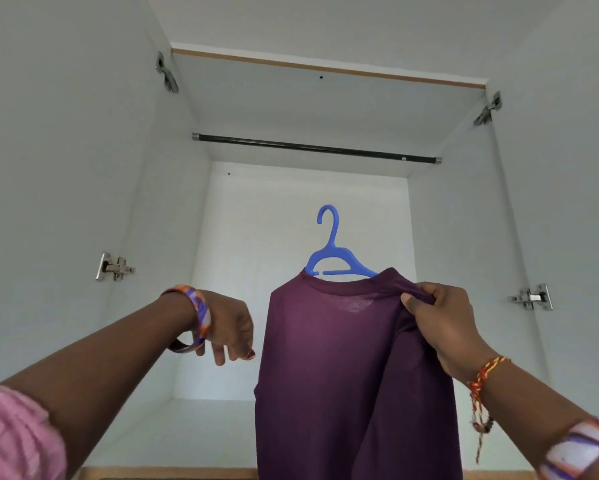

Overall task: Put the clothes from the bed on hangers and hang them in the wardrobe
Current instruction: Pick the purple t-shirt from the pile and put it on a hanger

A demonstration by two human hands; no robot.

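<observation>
Pinching purple shirt (343, 358) shoulder: right hand (443, 327) grip | left hand (229, 327) loose | hanger (336, 258) above

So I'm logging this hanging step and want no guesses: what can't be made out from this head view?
- Hanger: its shoulders are hidden inside the purple shirt.
- Shirt hem: cut off by the bottom edge.
- Right hand: whether it also grips the hanger through the cloth; fabric covers it.
- Left hand: fingertips point away, partly hidden behind the hand.
- Bed and other clothes: out of view.

A home bedroom closet: white wardrobe (83, 168) interior, dark hanging rail (315, 147), door hinges (114, 267).
</observation>
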